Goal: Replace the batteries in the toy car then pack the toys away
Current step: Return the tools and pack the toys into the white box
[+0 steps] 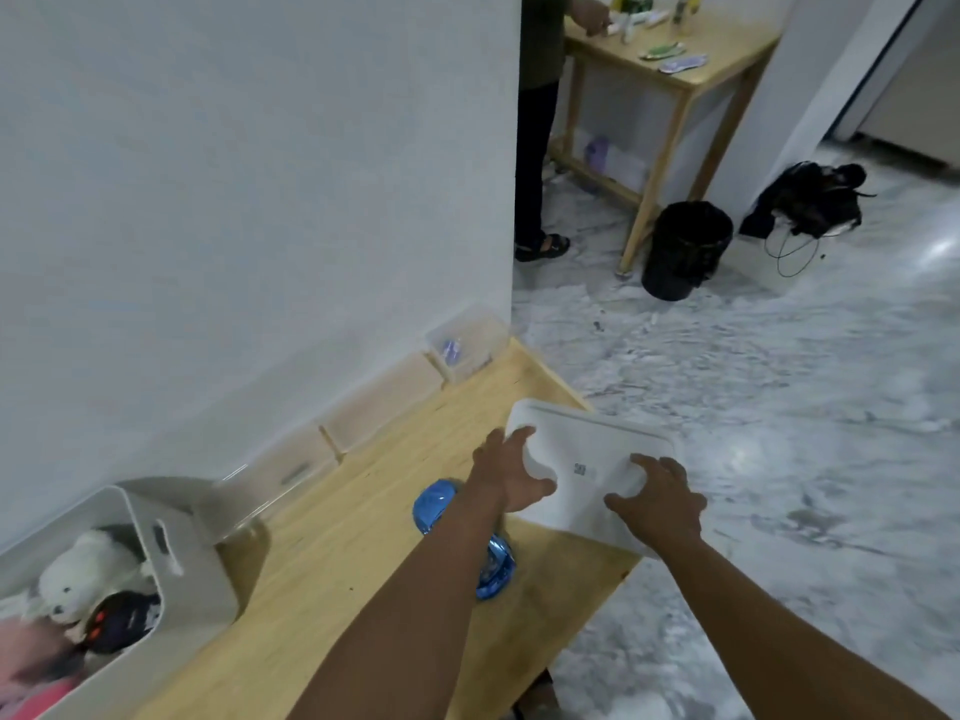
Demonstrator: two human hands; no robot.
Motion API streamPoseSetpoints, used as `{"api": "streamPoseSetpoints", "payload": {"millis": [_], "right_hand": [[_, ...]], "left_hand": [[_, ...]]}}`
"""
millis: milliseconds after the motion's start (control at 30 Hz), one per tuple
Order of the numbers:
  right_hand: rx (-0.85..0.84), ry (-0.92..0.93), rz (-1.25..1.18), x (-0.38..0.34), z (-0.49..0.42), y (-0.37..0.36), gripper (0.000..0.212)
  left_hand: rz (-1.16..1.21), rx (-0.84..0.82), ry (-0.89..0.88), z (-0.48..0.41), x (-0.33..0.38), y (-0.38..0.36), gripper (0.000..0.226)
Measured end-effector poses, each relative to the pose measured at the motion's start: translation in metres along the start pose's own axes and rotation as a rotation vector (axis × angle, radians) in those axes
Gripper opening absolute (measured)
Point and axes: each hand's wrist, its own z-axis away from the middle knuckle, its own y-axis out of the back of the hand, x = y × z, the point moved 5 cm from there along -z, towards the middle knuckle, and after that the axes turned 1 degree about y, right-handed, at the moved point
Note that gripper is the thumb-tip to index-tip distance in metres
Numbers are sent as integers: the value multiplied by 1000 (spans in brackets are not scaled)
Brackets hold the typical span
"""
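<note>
Just right of the blue toy car (434, 506) on the desk (337, 537), left grip (511, 475) and right grip (657, 498) both clasp a white box (587, 439). Best set it down level, clear of the car; the toy bin (182, 563) waits far left of it.

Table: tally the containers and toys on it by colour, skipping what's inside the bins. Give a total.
White: 2, the toy bin and the container held by the left hand and right hand.
Blue: 1, the toy car.
Clear: 3, boxes along the wall.
Total: 6.

small label (581, 469) on white container (597, 433), seemingly illegible
</note>
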Motion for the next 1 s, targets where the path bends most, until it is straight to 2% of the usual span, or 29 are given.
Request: {"api": "streamPoseSetpoints", "payload": {"millis": [200,333,500,633,767,1000], "right_hand": [[121,42,-22,-32,14,25,78],[154,220,25,-98,43,31,76],[165,466,83,-198,114,6,71],[107,672,119,-270,190,-36,71],[11,841,152,-324,266,-90,71],[-148,974,265,-378,345,-181,73]], "left_hand": [[82,147,-1,14,1,18,88],[43,308,23,51,-22,71,86],[-8,523,112,136,-90,143,86],[8,697,210,224,-166,180,86],[104,796,365,305,-248,190,89],[179,829,553,377,-351,183,87]]}}
